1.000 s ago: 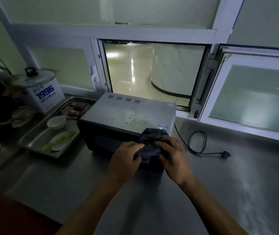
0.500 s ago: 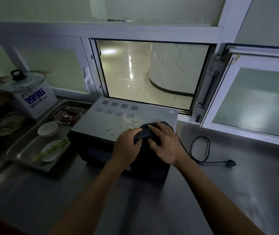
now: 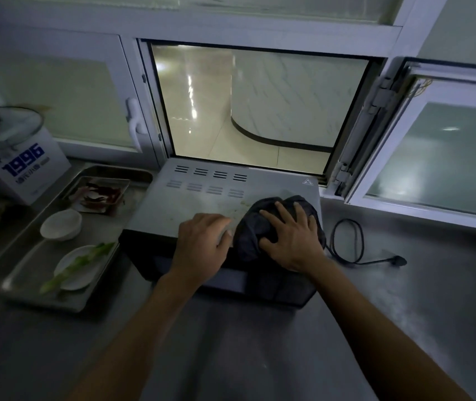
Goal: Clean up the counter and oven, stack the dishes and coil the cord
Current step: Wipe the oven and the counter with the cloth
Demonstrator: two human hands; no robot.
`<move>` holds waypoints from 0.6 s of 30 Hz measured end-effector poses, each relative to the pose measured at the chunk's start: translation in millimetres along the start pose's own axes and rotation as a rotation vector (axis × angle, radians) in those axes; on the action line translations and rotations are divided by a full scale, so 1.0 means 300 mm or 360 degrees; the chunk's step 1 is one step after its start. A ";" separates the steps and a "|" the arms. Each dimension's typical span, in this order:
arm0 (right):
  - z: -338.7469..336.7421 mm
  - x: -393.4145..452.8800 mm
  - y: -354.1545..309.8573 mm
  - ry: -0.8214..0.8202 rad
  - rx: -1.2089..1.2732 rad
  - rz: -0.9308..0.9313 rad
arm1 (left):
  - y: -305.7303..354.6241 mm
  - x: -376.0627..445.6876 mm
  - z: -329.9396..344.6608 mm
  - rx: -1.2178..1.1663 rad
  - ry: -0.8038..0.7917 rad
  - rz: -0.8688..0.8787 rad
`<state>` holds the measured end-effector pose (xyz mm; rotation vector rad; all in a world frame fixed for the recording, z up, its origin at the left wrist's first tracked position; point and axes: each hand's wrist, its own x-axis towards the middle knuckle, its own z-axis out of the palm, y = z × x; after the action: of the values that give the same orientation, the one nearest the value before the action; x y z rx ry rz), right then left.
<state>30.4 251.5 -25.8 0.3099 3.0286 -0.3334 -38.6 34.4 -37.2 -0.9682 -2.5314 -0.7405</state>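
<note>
You are pressing a dark cloth [image 3: 271,227] onto the top of the oven [image 3: 202,198], at its front right corner, at about 3 o'clock on the lid. Your right hand [image 3: 291,238] is lying flat on the cloth with its fingers [image 3: 274,217] spread and nearly straight, bearing down rather than gripping. Your left hand [image 3: 202,244] is resting just beside the cloth at its 9 o'clock side, fingers curled down over the oven's front edge; you are holding nothing in it that can be seen. A few pale crumbs [image 3: 238,211] are lying on the lid between the two hands, and the lid is running bare toward the vent slots at 12 o'clock.

The oven is sitting on the steel surface [image 3: 404,314], its back edge close under the open window hatch [image 3: 260,105]. At 3 o'clock from the oven the black cord [image 3: 346,241] is lying in a loose loop, its plug [image 3: 398,260] well apart from the oven. Open surface is stretching beyond it toward 4 o'clock and in front at 6 o'clock.

At 9 o'clock a metal tray [image 3: 8,273] is sitting just beside the oven, carrying a white bowl [image 3: 61,228], a plate with green scraps [image 3: 77,267] and a small tray of red scraps [image 3: 101,193]. A white cooker marked 1996 [image 3: 25,166] is standing at 10 o'clock.
</note>
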 end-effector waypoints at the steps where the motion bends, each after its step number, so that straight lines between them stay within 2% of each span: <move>1: 0.000 0.014 -0.021 -0.0013 -0.0004 0.0007 | -0.032 -0.002 -0.014 0.0018 -0.0018 0.0006; 7: 0.013 0.099 -0.171 -0.0048 -0.0030 -0.0013 | -0.248 -0.013 -0.102 0.0081 -0.0119 -0.0041; 18: 0.084 0.239 -0.528 -0.0010 -0.0015 -0.0078 | -0.554 -0.076 -0.228 0.0081 -0.0062 -0.0144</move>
<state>-71.3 108.2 -24.5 0.2341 3.0347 -0.3227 -129.1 -122.1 -50.5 -0.8649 -2.6291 -0.6852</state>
